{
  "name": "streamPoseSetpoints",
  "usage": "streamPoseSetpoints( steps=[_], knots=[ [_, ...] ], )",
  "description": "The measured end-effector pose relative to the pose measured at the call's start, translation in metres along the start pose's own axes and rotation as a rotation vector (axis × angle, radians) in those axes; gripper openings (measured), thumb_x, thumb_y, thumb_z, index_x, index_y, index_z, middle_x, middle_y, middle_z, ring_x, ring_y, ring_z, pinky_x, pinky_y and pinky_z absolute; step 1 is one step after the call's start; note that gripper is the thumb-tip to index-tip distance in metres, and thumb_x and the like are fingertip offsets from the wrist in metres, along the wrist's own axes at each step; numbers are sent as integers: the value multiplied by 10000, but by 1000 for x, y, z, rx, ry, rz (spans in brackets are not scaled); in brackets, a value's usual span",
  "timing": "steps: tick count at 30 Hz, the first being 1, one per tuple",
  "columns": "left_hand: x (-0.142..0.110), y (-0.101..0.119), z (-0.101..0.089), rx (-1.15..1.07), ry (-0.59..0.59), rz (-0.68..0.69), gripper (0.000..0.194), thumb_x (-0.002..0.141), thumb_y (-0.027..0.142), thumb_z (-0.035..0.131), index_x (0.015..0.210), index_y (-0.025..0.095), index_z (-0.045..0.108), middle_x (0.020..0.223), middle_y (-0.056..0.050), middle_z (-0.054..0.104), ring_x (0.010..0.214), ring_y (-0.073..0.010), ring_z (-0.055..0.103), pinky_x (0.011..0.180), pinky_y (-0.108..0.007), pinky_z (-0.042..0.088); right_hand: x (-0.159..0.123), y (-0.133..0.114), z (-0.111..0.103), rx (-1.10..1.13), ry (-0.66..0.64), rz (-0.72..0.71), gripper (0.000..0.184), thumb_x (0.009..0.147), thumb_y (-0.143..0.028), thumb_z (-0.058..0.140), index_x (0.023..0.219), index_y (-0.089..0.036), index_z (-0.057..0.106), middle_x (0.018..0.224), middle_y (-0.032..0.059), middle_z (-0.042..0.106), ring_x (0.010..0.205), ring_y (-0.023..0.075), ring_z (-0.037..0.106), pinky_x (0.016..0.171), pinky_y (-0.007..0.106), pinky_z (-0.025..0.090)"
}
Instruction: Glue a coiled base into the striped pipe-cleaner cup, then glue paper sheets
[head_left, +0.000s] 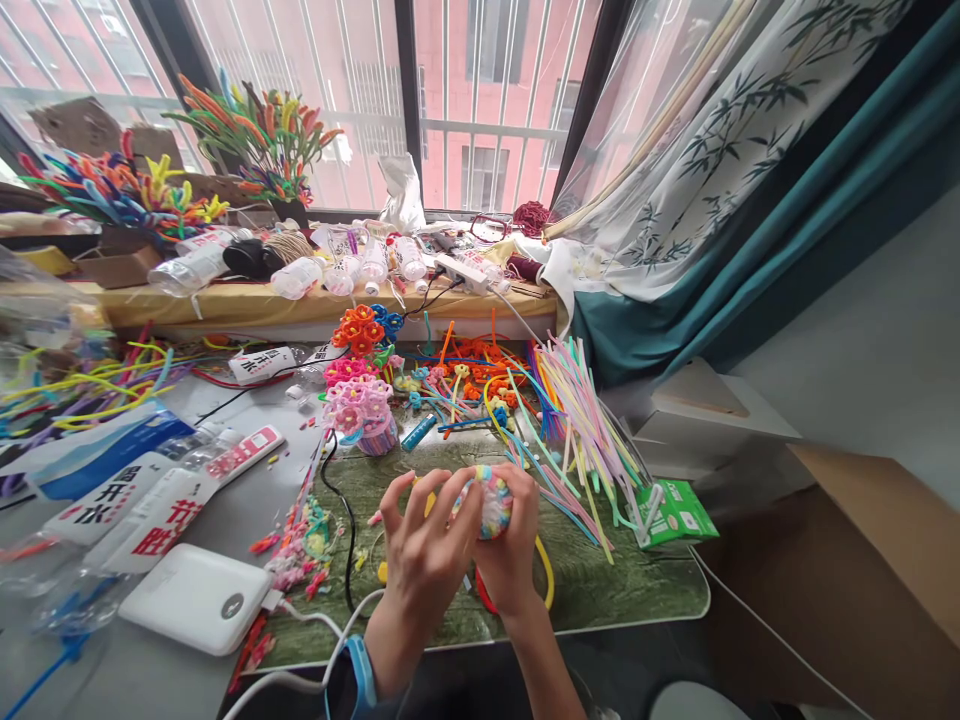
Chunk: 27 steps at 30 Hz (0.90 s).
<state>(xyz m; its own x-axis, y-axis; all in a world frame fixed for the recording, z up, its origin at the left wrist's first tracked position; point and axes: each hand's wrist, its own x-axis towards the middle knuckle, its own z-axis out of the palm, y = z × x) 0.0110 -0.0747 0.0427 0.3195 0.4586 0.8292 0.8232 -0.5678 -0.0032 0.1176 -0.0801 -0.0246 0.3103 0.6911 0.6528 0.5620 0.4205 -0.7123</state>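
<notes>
A small round pastel piece [491, 508], banded in pink, yellow and blue and apparently wound from pipe cleaners, is between my two hands above the green mat. My right hand [517, 545] curls around its right side and underside. My left hand [433, 535] closes on it from the left, with fingertips against its near face. Part of the piece is hidden behind those fingers. Below my hands lie a yellow curved strip [549, 580] and a red one [484, 592]. Beyond them stands a pot of pipe-cleaner flowers [358, 400] beside a teal cylinder [418, 432].
Loose pastel pipe cleaners [577, 420] fan out at right, near a green box [675, 515]. A white power bank [195, 598] with a cable lies at left, near labelled plastic bottles [161, 510]. Colourful scraps [304, 550] and a black cable [343, 500] are left of my hands.
</notes>
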Motion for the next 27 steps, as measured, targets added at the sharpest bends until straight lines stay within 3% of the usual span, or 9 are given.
streamPoseSetpoints(
  steps=[17, 22, 27],
  knots=[
    [-4, 10, 1, 10, 56, -133, 169, 864, 130, 687, 977, 242, 746, 1020, -28, 790, 903, -229, 627, 955, -440, 356, 1, -3, 0, -5, 4, 37, 469, 835, -316, 687, 1245, -253, 469, 1167, 93, 569, 1088, 280, 567, 913, 501, 501],
    [-7, 5, -4, -302, 26, -424, 133, 884, 198, 668, 984, 251, 737, 996, -29, 766, 942, -219, 635, 871, -389, 464, -1, -3, -1, 69, -29, 145, 562, 775, -389, 749, 1244, -241, 478, 1182, 95, 574, 1085, 282, 570, 916, 486, 504],
    [-14, 6, 4, -637, -140, -737, 362, 860, 278, 678, 1218, 226, 665, 1194, -81, 724, 1073, -241, 678, 874, -360, 546, -2, -3, -1, 155, -39, 200, 593, 736, -380, 775, 1235, -250, 480, 1199, 89, 564, 1107, 283, 565, 930, 491, 498]
  ],
)
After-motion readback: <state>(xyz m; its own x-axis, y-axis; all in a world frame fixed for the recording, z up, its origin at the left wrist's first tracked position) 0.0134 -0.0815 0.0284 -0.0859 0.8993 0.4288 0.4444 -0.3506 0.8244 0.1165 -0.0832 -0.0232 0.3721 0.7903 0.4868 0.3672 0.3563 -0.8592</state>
